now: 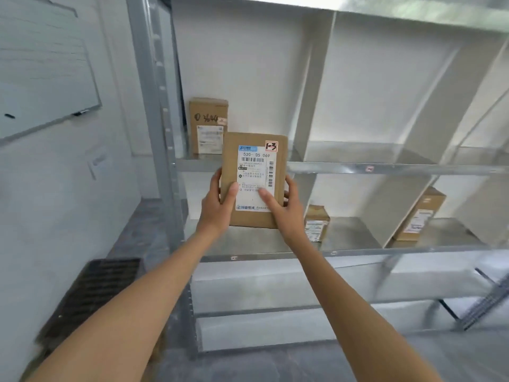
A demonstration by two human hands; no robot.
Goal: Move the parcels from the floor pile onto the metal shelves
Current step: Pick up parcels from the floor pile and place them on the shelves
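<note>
I hold a brown cardboard parcel upright in front of the metal shelves. It bears a white shipping label and a red-edged sticker marked "1-3". My left hand grips its left edge with the thumb across the front. My right hand grips the right edge, thumb on the label. The parcel is level with the left bay, between the middle and upper shelf boards. The floor pile is out of view.
Another parcel stands at the back left of the upper shelf. Two more parcels stand on the middle shelf. A whiteboard hangs on the left wall, and a dark grille leans below it.
</note>
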